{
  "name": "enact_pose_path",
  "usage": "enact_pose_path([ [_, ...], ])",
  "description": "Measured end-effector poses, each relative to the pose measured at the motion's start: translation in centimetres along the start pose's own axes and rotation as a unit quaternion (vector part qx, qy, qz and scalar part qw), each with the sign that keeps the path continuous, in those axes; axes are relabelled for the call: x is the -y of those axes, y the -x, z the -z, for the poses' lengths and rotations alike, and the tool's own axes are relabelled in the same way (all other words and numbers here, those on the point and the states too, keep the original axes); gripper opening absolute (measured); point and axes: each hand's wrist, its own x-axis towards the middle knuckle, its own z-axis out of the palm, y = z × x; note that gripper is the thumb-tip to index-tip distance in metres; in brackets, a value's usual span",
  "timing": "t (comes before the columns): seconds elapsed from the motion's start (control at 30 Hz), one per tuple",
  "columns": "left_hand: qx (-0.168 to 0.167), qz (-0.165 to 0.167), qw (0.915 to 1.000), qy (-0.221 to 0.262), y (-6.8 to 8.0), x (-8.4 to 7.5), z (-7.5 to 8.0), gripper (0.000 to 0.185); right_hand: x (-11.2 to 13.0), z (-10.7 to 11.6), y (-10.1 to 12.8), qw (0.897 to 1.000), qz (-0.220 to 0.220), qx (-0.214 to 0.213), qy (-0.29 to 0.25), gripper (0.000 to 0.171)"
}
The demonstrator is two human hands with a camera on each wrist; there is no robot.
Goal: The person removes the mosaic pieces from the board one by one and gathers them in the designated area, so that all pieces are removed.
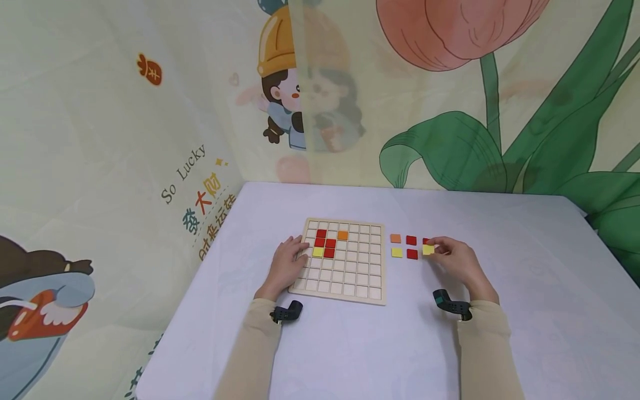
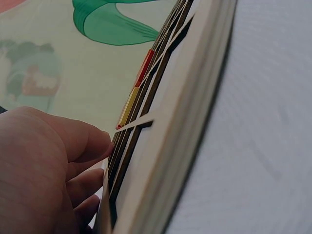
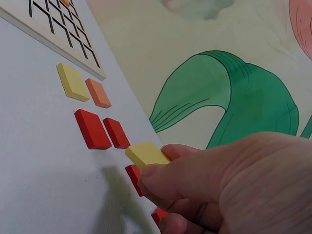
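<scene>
A wooden grid board (image 1: pixel 360 267) lies on the table, with several red tiles, a yellow tile (image 1: pixel 318 252) and an orange tile (image 1: pixel 342 235) in its squares. On its left edge rests my left hand (image 1: pixel 286 266), the fingers touching the frame and near squares. My right hand (image 1: pixel 459 262), to the right of the board, pinches a yellow square tile (image 3: pixel 145 154) between thumb and fingers. The pinched tile is raised above a red tile (image 3: pixel 133 179), partly hidden by that hand. Another red piece (image 3: pixel 158 215) shows beneath the fingers in the right wrist view.
Between board and right hand lie loose tiles on the white table (image 1: pixel 350 350): an orange one (image 1: pixel 395 238), a yellow one (image 1: pixel 396 253) and two red ones (image 1: pixel 411 240). A printed cloth (image 1: pixel 340 166) stands along the table's back edge.
</scene>
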Motion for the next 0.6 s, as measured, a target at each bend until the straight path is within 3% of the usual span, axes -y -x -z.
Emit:
enact_pose_path([
  [0.6,0.002,-0.005,1.0,-0.006,0.04,-0.05,0.05,0.034,0.07,-0.26,0.4,0.999,-0.044,-0.018,0.021,0.036],
])
